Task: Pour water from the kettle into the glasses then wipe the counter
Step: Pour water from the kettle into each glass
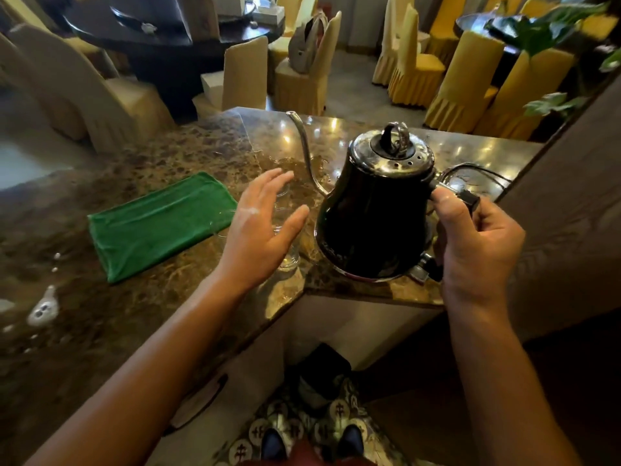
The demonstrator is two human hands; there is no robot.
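Note:
A black kettle with a chrome lid and a thin gooseneck spout stands upright on its base at the corner of the brown marble counter. My right hand grips the kettle's handle on its right side. My left hand is open, fingers spread, in front of clear glasses standing just left of the kettle; the glasses are mostly hidden behind it. A folded green cloth lies flat on the counter left of the glasses.
A power cord loops behind the kettle. Water drops sit on the counter at the near left. Beyond the counter stand yellow-covered chairs and a dark round table. A leafy plant is at the upper right.

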